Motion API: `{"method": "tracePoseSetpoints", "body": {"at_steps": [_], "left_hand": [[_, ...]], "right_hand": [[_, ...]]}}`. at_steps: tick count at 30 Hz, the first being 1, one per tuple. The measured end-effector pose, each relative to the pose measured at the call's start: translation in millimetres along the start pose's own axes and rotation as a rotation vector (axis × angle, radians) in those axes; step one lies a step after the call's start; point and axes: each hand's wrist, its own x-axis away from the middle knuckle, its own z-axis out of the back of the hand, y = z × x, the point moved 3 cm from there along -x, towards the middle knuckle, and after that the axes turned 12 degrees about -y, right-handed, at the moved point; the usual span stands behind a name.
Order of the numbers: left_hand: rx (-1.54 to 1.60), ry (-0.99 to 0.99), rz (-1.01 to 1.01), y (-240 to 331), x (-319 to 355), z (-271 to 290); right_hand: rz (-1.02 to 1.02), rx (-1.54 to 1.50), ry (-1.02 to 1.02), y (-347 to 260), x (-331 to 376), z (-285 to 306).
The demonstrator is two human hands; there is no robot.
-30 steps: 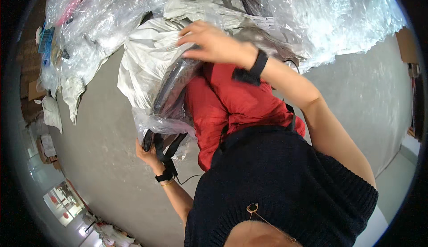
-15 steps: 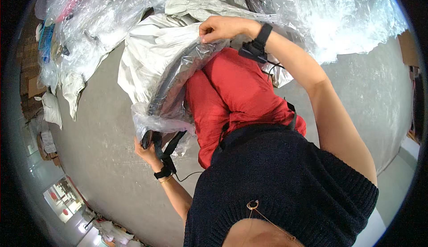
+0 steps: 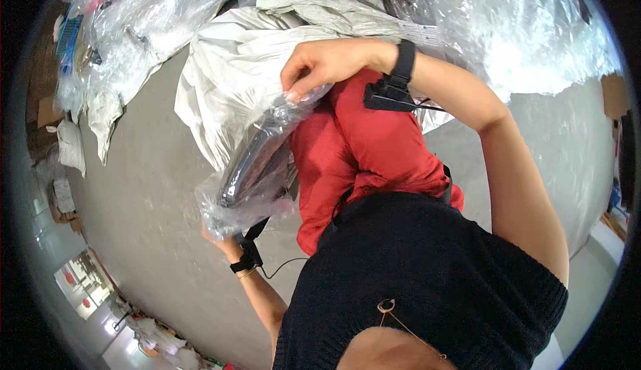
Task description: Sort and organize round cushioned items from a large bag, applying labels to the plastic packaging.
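Note:
A long, dark, slightly curved bundle (image 3: 244, 164) lies slantwise beside my left knee inside a clear plastic bag (image 3: 268, 121); its exact kind cannot be made out. My right hand (image 3: 319, 67) is closed in a pinch on the bag's far end. At the near end, crumpled plastic partly covers my left hand (image 3: 218, 238). Its fingers are mostly hidden but appear to grip the dark bundle's end. Beyond the bundle spreads a wrinkled white woven sack (image 3: 220, 69), touching the bag along one side.
Heaps of clear plastic (image 3: 180, 19) are piled at the far left, with another shiny heap (image 3: 507, 36) at the far right. My red-trousered legs (image 3: 380, 129) are between my arms. Grey floor (image 3: 147, 190) surrounds me. Cardboard (image 3: 614, 94) stands at the right edge.
My right hand has come nearer and slightly left, drawing the bag's far end along. Plastic now covers the near end of the dark bundle, which showed bare at my left hand before.

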Motion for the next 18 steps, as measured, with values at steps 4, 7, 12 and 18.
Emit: {"method": "tracePoseSetpoints", "body": {"at_steps": [4,7,12,18], "left_hand": [[-0.095,0.025,-0.003,3.9,4.8,-2.8],[-0.167,0.033,-0.001,2.6,14.1,1.3],[-0.278,0.038,0.012,-3.6,17.8,8.6],[-0.385,0.038,0.009,-0.2,24.8,3.8]], "right_hand": [[0.024,0.733,0.509,9.3,19.2,30.9],[0.062,0.881,0.859,-4.5,27.8,30.7],[0.079,0.785,0.336,-20.3,22.0,-2.7],[0.027,0.807,0.300,-2.9,6.2,-16.5]]}}
